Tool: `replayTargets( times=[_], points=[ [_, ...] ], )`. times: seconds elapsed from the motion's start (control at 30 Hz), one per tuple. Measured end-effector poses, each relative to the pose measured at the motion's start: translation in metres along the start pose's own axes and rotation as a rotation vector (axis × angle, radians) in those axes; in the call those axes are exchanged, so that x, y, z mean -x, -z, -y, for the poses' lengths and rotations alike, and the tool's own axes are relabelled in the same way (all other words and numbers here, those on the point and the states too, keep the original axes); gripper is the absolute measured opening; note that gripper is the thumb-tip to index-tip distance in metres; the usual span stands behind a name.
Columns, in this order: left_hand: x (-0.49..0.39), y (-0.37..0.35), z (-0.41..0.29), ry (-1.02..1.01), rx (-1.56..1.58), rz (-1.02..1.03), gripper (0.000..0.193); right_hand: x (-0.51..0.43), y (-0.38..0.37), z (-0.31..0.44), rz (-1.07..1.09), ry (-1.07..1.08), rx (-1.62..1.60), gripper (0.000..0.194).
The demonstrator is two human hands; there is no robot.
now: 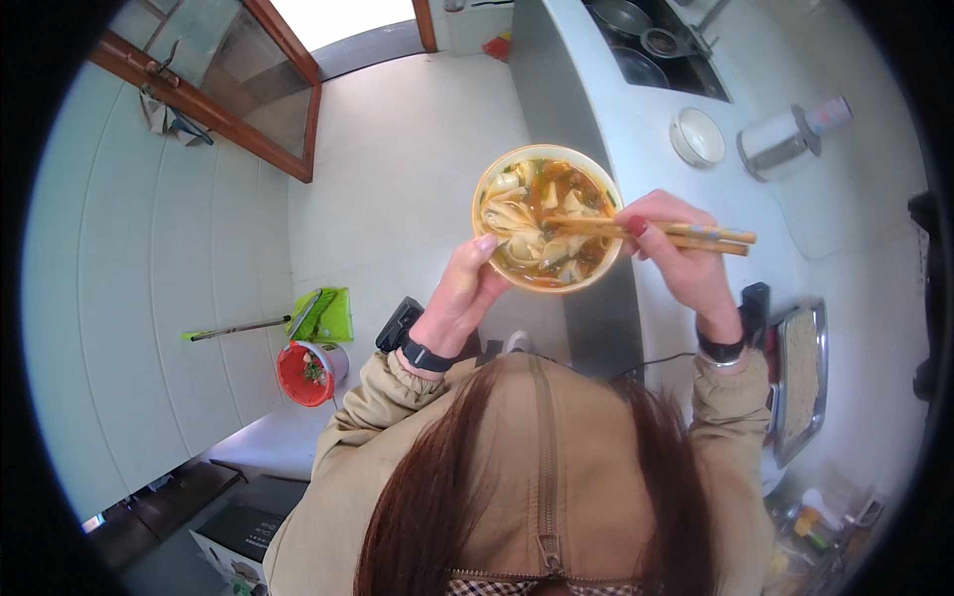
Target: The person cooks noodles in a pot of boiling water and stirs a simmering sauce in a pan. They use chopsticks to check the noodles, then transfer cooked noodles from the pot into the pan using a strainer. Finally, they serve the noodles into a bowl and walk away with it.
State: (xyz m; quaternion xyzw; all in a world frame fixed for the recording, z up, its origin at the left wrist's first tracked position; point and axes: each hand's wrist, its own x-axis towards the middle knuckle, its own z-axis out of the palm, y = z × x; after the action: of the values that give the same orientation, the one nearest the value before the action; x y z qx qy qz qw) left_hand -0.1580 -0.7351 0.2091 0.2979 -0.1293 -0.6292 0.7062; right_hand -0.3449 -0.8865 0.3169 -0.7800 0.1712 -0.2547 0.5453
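Observation:
My left hand (471,279) supports a round bowl (479,195) from its near left side, thumb over the rim and fingers hidden beneath. Inside the bowl are wide, pale noodles or wrappers (514,216) in a reddish-brown broth with green bits. My right hand (674,253) grips a pair of wooden chopsticks (715,237). Their thin ends reach over the bowl's right rim into the food; whether they pinch a piece cannot be seen clearly. The bowl is held up in front of my chest, above the floor and beside the counter edge.
On the right runs a white counter (648,171) with a cooktop (652,45), a white bowl (698,138), a cylindrical appliance (779,141) and a metal tray (820,372). To the left are a green dustpan (339,313), a red-lined bin (294,380) and an open wood-framed door (309,149).

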Motion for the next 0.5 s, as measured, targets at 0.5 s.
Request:
replayTargets(
  times=[0.5],
  points=[
    [-0.007,-0.01,-0.009,-0.051,-0.181,-0.049,0.06,-0.011,0.01,-0.004,0.043,-0.006,-0.089,0.017]
  ],
)
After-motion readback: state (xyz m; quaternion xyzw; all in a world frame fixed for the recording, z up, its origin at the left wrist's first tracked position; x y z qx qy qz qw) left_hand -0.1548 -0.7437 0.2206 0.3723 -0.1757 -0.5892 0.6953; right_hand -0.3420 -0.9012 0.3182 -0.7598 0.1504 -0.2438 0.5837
